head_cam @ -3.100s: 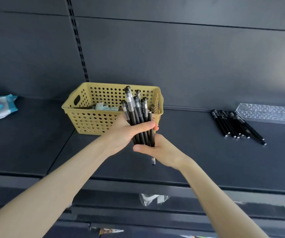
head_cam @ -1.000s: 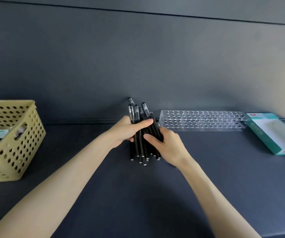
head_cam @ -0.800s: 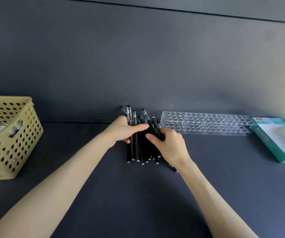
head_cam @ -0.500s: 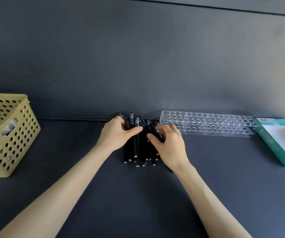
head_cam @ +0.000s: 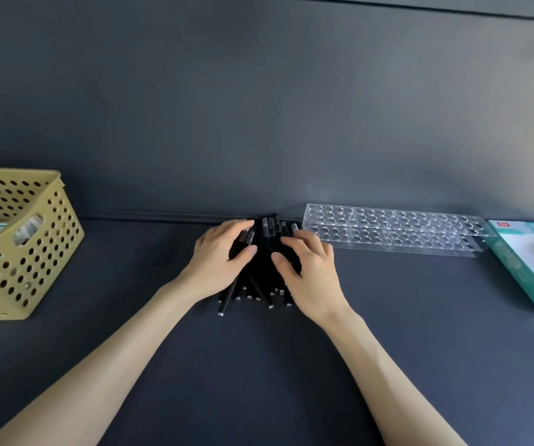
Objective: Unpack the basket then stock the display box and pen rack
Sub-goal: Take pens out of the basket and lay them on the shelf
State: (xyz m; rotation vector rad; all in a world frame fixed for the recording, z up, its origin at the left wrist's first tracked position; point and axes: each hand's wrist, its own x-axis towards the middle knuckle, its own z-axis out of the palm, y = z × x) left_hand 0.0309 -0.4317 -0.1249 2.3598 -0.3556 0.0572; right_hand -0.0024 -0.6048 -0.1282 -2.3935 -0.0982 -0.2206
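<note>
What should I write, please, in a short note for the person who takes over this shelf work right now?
Left hand and right hand: both curl over the pile of black plastic pens lying on the dark shelf, beside the clear acrylic pen rack.
Done: these pens are out of the yellow perforated plastic basket.
Left: some items lie in the basket; every visible rack hole is empty; the teal cardboard display box looks empty.

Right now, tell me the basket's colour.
The basket is pale yellow, dotted with round holes; head view.
</note>
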